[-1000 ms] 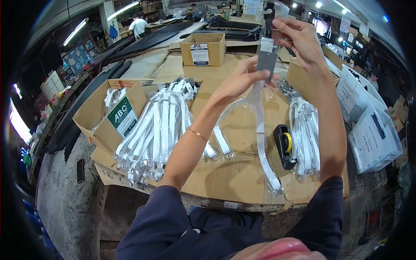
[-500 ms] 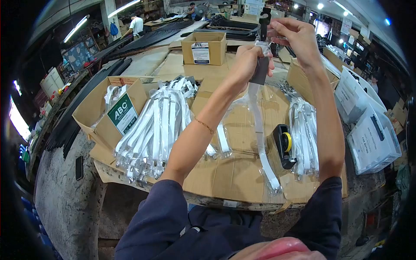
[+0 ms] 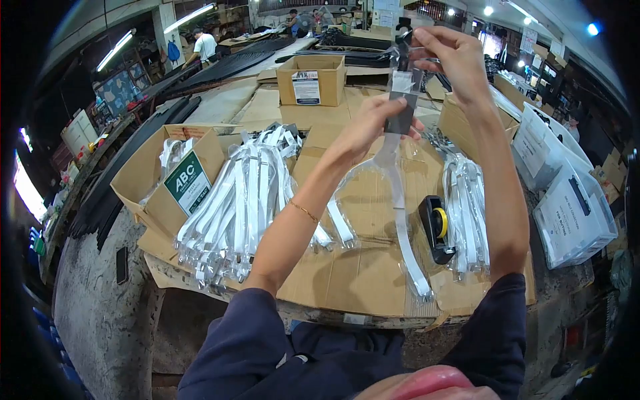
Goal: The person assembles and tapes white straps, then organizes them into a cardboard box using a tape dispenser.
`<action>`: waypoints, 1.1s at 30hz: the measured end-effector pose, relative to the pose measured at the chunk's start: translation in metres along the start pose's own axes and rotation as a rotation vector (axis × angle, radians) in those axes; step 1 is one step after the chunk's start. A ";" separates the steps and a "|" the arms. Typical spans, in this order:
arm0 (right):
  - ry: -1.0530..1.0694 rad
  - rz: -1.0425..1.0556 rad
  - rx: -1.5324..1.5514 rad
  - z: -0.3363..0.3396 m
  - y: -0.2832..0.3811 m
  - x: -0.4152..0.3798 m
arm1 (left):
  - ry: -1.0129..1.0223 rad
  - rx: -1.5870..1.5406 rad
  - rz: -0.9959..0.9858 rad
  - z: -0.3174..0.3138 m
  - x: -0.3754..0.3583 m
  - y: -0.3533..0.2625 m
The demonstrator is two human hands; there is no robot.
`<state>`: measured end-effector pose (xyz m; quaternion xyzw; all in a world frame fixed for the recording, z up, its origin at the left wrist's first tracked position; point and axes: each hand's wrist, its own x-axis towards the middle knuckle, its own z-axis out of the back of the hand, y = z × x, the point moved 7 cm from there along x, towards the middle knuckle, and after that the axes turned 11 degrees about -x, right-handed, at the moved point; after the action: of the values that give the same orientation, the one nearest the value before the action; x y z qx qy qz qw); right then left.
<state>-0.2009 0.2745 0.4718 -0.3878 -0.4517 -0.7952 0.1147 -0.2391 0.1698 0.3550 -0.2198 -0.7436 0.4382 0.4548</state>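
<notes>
A white belt (image 3: 404, 233) in a clear plastic sleeve hangs from my raised hands, its lower end reaching the cardboard. Near its top are a dark grey card (image 3: 399, 121) and a black hanger (image 3: 402, 50), which shows through the clear film. My left hand (image 3: 373, 125) is closed around the card, thumb in front. Above it, my right hand (image 3: 450, 61) pinches the top edge of the sleeve beside the hanger. Bagged white belts (image 3: 243, 193) lie in a pile on the left, and another bundle (image 3: 465, 213) lies on the right.
Flattened cardboard (image 3: 333, 280) covers the table. A black tape dispenser (image 3: 435, 230) stands beside the right bundle. An open carton (image 3: 157, 190) with a green label is at left, another carton (image 3: 312, 83) at the back. White plastic bins (image 3: 573, 213) stand at right; a phone (image 3: 122, 265) lies at left.
My left hand has shifted slightly down and left, along the package. More of the clear sleeve now shows stretched between my hands, around the hanger. My right hand stays near the top.
</notes>
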 end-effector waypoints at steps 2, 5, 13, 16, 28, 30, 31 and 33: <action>0.010 -0.018 -0.003 -0.004 0.000 -0.005 | -0.042 -0.094 0.009 0.005 0.001 0.006; 0.017 0.004 -0.033 -0.007 0.002 -0.008 | -0.133 -0.096 0.070 0.008 0.001 0.005; 0.092 0.005 -0.143 -0.016 -0.008 -0.017 | -0.314 -0.135 0.185 0.018 0.000 0.009; 0.085 0.026 -0.139 -0.017 -0.014 -0.020 | -0.337 -0.158 0.170 0.022 0.002 0.012; -0.079 -0.035 0.028 -0.006 -0.032 -0.019 | -0.064 -0.163 -0.019 0.006 0.001 0.007; -0.081 -0.056 0.040 -0.005 -0.034 -0.018 | -0.068 -0.130 -0.033 0.004 0.001 0.007; -0.083 -0.082 0.052 -0.004 -0.037 -0.018 | -0.075 -0.098 -0.043 0.004 0.000 0.006; -0.041 -0.036 0.158 -0.005 -0.036 -0.019 | -0.035 0.021 -0.074 0.002 0.002 0.001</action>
<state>-0.2100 0.2875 0.4340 -0.3857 -0.5219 -0.7511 0.1215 -0.2418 0.1714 0.3548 -0.1797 -0.7545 0.4325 0.4598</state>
